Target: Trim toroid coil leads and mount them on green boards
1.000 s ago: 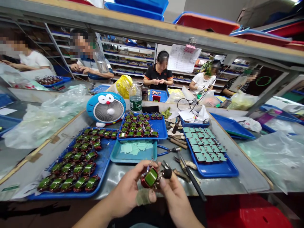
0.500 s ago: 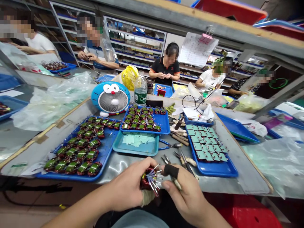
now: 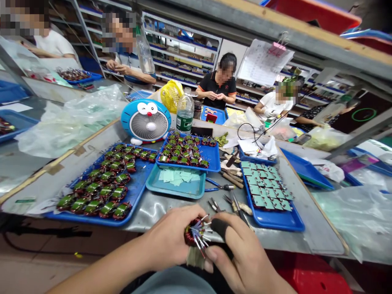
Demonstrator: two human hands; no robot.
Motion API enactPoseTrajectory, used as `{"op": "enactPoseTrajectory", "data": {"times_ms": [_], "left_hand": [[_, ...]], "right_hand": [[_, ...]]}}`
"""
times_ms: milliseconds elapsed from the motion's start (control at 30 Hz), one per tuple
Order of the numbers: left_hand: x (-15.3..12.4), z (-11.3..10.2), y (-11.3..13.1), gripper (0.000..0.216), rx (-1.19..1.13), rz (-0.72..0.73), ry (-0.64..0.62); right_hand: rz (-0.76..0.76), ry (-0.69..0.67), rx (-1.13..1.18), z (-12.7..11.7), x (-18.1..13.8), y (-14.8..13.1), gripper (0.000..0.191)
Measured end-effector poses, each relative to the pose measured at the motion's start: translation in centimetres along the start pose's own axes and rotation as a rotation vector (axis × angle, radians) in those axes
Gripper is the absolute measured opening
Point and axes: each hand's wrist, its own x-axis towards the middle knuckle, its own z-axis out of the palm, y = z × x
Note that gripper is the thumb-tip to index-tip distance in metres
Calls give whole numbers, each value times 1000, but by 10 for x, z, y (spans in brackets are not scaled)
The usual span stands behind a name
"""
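A ring-shaped coil wound with dark red copper wire (image 3: pixel 190 236) is in my left hand (image 3: pixel 171 234), its fingers closed round it. Several silvery wire leads (image 3: pixel 200 239) fan out from the coil toward the right, with bluish strands at the middle. My right hand (image 3: pixel 245 249) is curled at these leads, its forefinger in a black finger sleeve (image 3: pixel 219 228). The right thumb touches the lower lead ends, and the forefinger lies by the upper ones. Beige tape (image 3: pixel 195 257) wraps a left finger under the coil.
Similar coils fill a blue tray (image 3: pixel 139 192) at left and another behind (image 3: pixel 211 155). A teal tray (image 3: pixel 153 188) holds pale green slips. Blue-handled pliers (image 3: pixel 214 185) and other tools lie mid-bench. Card-topped pieces sit in the right tray (image 3: pixel 275 220). Co-workers (image 3: pixel 217 87) sit opposite.
The right thumb has moved down and left onto the lower leads, farther from the forefinger. The coil stays in my left hand, slightly turned. The camera view has shifted a little.
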Motion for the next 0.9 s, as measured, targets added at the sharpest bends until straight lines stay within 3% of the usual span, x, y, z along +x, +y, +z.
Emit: {"op": "enactPoseTrajectory", "data": {"times_ms": [100, 200, 367, 467, 600, 733, 900], "left_hand": [[-3, 1, 1, 47, -10, -39, 17], [-5, 3, 0, 43, 44, -42, 45], [-7, 4, 1, 35, 82, -24, 1], [-7, 3, 5, 31, 81, -52, -14], [-7, 3, 9, 26, 123, -71, 8], [-9, 7, 8, 23, 124, -47, -4], [-13, 13, 6, 25, 65, 13, 37]], "right_hand": [[-133, 6, -188, 3, 1, -1, 24], [-203, 1, -229, 10, -2, -3, 14], [-116, 42, -127, 12, -9, -9, 19], [-135, 68, -215, 5, -6, -8, 27], [-257, -86, -384, -5, -3, -3, 18], [-295, -229, -487, -13, 1, -6, 21], [-301, -212, -509, -11, 2, -16, 23]]}}
